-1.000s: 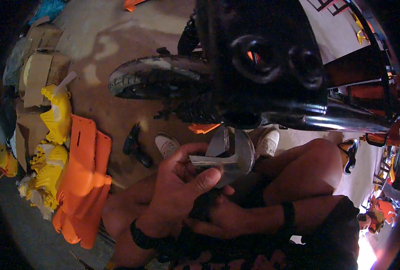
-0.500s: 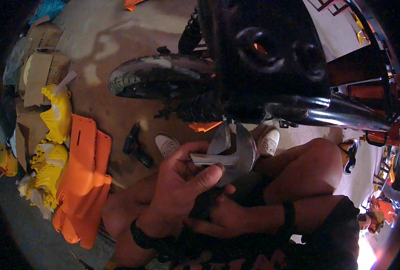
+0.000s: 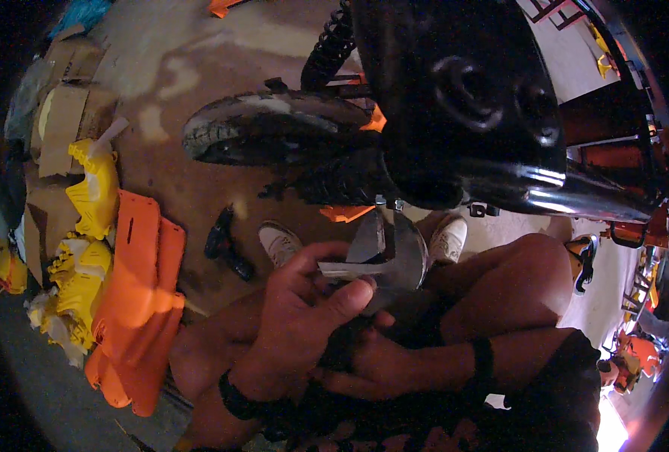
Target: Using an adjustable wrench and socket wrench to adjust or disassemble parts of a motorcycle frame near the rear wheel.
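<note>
My left hand [image 3: 312, 313] is closed on a curved, shiny grey part [image 3: 407, 256] with a pointed wing and a rounded side, its thumb pressing the near edge. Below it, my right hand [image 3: 379, 361] lies with bent fingers close under the part. What its fingers close on is mostly hidden behind the left hand and in shadow. Just beyond the part stands a two-wheeler with a glossy black body panel [image 3: 470, 113], a tyre [image 3: 236, 128] and a coil spring [image 3: 327, 53]. A small orange piece [image 3: 345, 213] shows under it.
A black power tool [image 3: 229, 245] lies on the floor left of my shoes [image 3: 280, 241]. Stacked orange panels [image 3: 142, 294] and yellow moulded parts [image 3: 93, 192] sit at the left, beside torn cardboard [image 3: 63, 128]. A dark metal frame [image 3: 605, 113] stands at the right.
The black body panel has shifted a little to the right, baring more of the spring and some orange behind the tyre. My hands and the grey part have hardly moved.
</note>
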The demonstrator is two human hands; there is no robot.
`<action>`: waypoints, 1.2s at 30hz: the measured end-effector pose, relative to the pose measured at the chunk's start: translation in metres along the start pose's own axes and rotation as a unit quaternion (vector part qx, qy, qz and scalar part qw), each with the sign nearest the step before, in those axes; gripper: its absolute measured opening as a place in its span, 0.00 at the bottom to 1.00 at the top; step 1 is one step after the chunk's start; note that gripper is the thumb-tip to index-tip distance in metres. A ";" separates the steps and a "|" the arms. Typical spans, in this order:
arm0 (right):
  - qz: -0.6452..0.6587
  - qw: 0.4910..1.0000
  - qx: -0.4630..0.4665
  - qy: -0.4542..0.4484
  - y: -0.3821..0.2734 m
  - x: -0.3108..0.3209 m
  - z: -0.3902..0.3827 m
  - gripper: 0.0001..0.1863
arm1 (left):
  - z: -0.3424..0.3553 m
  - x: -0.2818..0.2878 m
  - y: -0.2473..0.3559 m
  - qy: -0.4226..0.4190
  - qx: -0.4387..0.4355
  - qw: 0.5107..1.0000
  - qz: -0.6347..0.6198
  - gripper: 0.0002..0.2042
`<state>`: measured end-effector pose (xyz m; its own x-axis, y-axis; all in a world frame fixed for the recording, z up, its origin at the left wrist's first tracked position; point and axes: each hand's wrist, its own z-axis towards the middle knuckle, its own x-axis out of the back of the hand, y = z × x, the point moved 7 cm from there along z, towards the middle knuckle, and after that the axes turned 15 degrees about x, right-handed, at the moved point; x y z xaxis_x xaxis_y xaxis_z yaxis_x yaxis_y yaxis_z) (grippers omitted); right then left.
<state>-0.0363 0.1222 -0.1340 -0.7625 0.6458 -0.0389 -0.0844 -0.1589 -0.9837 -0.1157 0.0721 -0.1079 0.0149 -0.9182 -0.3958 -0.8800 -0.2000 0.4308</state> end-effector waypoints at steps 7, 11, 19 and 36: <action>-0.023 0.999 -0.024 -0.022 0.006 -0.005 -0.005 0.19 | -0.002 -0.004 0.004 -0.003 0.013 1.000 0.003 0.21; 0.011 0.999 -0.032 -0.020 0.005 -0.004 -0.007 0.20 | -0.002 -0.007 0.004 -0.007 0.019 1.000 -0.007 0.21; 0.001 1.000 -0.009 0.001 -0.003 -0.001 -0.007 0.21 | -0.002 -0.006 0.001 -0.006 0.016 1.000 -0.006 0.20; -0.020 0.999 -0.040 -0.027 0.000 -0.003 -0.013 0.20 | -0.002 -0.008 -0.001 0.002 0.023 0.999 -0.028 0.19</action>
<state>-0.0252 0.1302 -0.1360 -0.7937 0.6083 0.0076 -0.0648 -0.0721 -0.9953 -0.1141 0.0794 -0.1039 0.0677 -0.9075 -0.4145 -0.8989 -0.2357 0.3693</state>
